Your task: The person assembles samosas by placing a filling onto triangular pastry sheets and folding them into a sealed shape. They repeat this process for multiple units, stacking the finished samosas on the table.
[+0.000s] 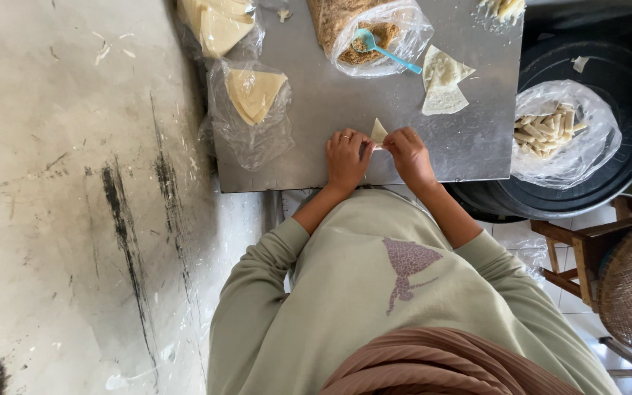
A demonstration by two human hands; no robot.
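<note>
On the steel table (pixel 316 110), near its front edge, the left hand (pixel 345 157) and right hand (pixel 407 153) pinch a pastry wrapper (pixel 379 132) mid-fold, which next seems to need rolling tight and sealing

Top-left bag (pixel 221 25): clear plastic, holds pale yellow triangular sheets, at the metal table's far left corner.
Second bag (pixel 251 110): clear, crumpled, a smaller stack of the same sheets, just below the first.
Filling bag (pixel 374 33): clear, rolled open, brown crumbly filling.
Right bag (pixel 561 132): clear, holds pale rolled sticks, inside a black round tub.
</note>
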